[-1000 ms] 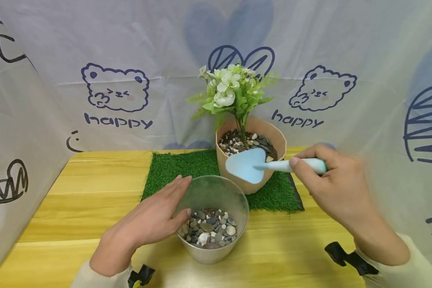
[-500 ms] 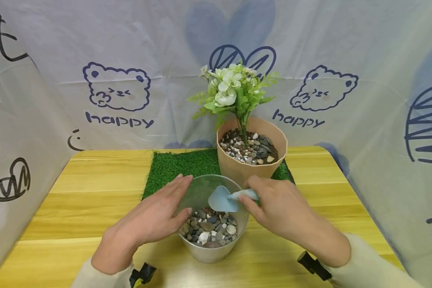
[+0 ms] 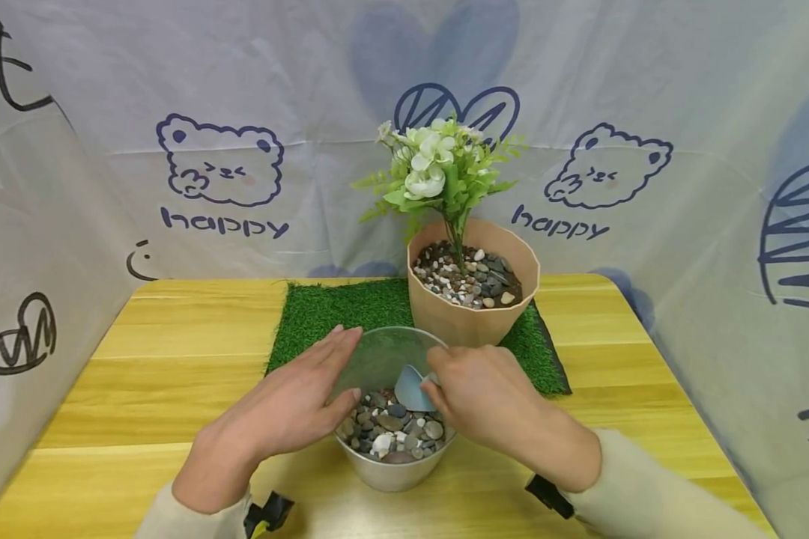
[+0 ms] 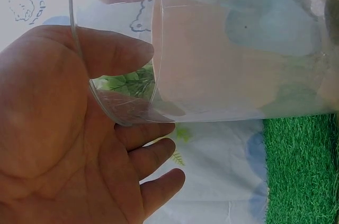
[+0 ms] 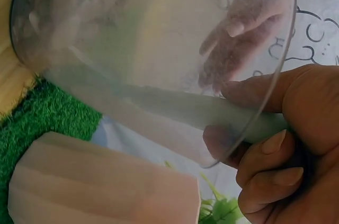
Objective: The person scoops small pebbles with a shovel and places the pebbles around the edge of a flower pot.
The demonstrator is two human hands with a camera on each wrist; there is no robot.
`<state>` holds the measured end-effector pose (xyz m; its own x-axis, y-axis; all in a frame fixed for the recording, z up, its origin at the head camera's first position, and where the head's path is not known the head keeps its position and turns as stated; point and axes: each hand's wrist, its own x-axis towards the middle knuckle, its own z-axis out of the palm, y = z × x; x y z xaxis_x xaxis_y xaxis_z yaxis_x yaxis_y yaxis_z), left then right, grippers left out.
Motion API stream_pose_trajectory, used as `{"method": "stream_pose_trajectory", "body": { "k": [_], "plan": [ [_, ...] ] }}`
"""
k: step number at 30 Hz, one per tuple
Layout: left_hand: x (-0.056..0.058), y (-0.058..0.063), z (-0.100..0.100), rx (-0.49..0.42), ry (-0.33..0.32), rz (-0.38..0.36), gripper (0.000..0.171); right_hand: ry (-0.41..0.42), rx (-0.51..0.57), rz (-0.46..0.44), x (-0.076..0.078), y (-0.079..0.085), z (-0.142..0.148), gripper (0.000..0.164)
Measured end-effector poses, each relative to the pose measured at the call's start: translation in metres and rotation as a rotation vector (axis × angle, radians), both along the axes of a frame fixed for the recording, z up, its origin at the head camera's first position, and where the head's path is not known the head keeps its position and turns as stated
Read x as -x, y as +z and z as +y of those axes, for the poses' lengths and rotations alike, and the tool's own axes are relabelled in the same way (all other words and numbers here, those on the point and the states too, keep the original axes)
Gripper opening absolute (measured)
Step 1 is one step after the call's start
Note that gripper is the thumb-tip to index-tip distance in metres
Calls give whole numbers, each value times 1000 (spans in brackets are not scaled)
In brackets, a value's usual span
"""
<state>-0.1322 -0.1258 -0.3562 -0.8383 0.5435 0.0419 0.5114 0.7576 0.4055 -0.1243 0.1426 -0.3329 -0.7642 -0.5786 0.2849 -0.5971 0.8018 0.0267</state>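
A clear plastic bucket [image 3: 394, 476] of mixed pebbles [image 3: 389, 423] stands on the table in the head view. My left hand [image 3: 290, 400] rests at its left rim, fingers straight; the left wrist view shows the thumb [image 4: 119, 52] overlapping the bucket's mouth and the other fingertips [image 4: 164, 184] beyond the rim. My right hand [image 3: 488, 389] grips a light blue trowel [image 3: 413, 389] by its handle, fingers curled round it. The trowel's blade [image 4: 273, 15] is inside the bucket, just above the pebbles. In the right wrist view the handle [image 5: 180, 108] shows through the bucket wall.
Behind the bucket, a peach planter [image 3: 458, 322] with white flowers [image 3: 431, 161], dark soil and pebbles stands on a green turf mat [image 3: 340, 311]. Wooden table [image 3: 182, 337] lies around them. A printed cloth [image 3: 317, 67] hangs at the back and sides.
My right hand has carried the trowel from over the planter, left and toward me, down into the bucket. The left hand has stayed at the rim.
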Motion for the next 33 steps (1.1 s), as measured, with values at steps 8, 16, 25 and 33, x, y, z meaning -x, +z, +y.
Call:
{"method": "stream_pose_trajectory", "body": {
  "k": [8,16,25,33],
  "plan": [
    [0,1,0,6,-4,-8,78,-4,59,-90,1,-1,-2,41],
    [0,1,1,11,-4,-1,77,-20,119,-172,2,1,-1,37],
    [-1,3,3,51,-6,85,75,-84,155,-279,1,3,-10,27],
    [-1,3,4,47,-4,121,73,-146,163,-267,1,-1,-18,23]
  ]
}}
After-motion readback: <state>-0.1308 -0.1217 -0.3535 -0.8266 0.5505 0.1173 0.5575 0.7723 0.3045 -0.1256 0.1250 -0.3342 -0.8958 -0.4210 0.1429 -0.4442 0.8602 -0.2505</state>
